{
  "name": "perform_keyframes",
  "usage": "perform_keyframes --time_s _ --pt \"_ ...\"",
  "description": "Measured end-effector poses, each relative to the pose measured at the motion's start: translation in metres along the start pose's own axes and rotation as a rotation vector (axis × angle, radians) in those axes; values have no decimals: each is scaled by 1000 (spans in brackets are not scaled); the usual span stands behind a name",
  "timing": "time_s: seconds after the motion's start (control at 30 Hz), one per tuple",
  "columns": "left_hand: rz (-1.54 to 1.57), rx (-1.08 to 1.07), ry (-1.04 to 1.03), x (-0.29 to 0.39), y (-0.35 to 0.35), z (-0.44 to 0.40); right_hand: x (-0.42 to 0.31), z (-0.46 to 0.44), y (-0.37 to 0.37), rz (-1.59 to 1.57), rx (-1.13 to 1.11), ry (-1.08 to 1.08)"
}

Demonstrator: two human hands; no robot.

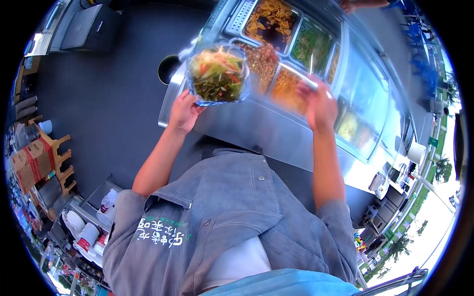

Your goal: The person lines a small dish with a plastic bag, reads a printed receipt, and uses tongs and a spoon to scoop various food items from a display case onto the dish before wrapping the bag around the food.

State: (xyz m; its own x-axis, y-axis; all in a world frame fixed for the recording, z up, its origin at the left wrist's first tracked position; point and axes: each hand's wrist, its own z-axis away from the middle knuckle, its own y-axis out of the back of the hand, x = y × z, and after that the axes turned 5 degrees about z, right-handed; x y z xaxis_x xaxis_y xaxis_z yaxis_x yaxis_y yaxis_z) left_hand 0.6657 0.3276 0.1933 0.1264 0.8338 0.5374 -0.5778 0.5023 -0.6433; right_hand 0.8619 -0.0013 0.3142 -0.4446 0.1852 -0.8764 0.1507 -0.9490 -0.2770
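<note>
My left hand [184, 111] is closed on the lower left edge of a bowl [217, 102] with a clear plastic lining. Dark green strands, probably seaweed, fill the bowl [217, 88], topped with pale and orange shreds [215, 60]. Smeared by motion, my right hand [321, 104] is closed around a slim pale utensil [312, 85]; its working end cannot be made out. Under and beside that hand lies a metal pan of orange-yellow food [288, 90]. A pan of brown nut-like bits [261, 61] sits between the bowl and my right hand.
Farther back in the steel counter [242, 116] are pans of brown chips [270, 18] and chopped greens [310, 48]. Glass covers [363, 89] stand at right. A dark round bin [169, 68] is left of the counter. Another person's hand [347, 6] shows at top.
</note>
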Motion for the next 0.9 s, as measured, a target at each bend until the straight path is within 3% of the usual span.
perform_keyframes --time_s 0.17,0.27,0.33,0.37,0.47,0.67,0.7,0.77,0.9 --pt "84 -24 26 -29 -29 -39 -7 34 -28 -69 9 -25" --pt "94 -22 25 -38 -51 -53 33 41 -36 -118 -54 7" --pt "107 -5 27 -36 -61 -60 66 45 -38 231 -72 247" --pt "103 -2 22 -36 -61 -63 71 45 -34 226 -76 247" --pt "56 -26 4 -32 -61 -63 81 47 -19 964 -205 840" --pt "78 -57 16 -20 -65 -60 60 38 -20 1012 -228 1055" --pt "79 -59 12 -19 -65 -64 56 35 -20 1012 -229 1060" --pt "74 -77 30 -21 -59 -64 53 39 -20 784 -129 840" --pt "9 -34 64 -17 -47 -56 39 15 -19 61 90 444"
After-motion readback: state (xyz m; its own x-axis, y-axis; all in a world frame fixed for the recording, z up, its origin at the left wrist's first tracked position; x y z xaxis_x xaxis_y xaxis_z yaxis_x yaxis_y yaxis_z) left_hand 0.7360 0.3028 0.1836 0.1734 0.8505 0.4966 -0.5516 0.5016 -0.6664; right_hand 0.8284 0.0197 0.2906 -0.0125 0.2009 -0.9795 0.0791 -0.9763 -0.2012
